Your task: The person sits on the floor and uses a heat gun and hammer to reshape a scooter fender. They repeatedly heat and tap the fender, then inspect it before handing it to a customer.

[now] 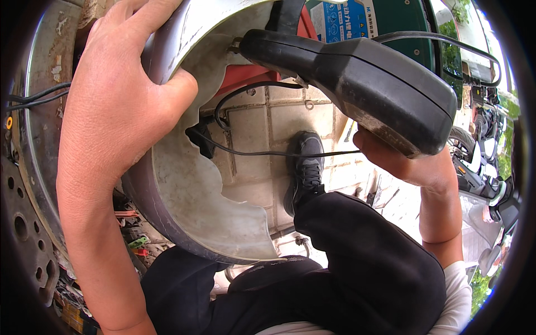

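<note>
My left hand [114, 106] grips a curved plastic shell [206, 218], its thumb bent over the upper rim and its fingers along the outer side. The shell is pale and scuffed inside, dark outside, with a jagged, broken inner edge. My right hand [407, 159] is closed under a black soldering gun [357, 78], whose handle is mostly hidden behind its body. The gun points left. Two short metal prongs [234, 44] at its tip are at the inner face of the shell; I cannot tell whether they touch it.
A green-cased battery [385, 25] with a blue label stands behind the gun. Black cables [279, 152] cross over the tiled floor [251, 128]. My shoe [307, 162] rests there, below the shell. A metal plate with holes [25, 223] lies at left; scooters [480, 156] are parked at right.
</note>
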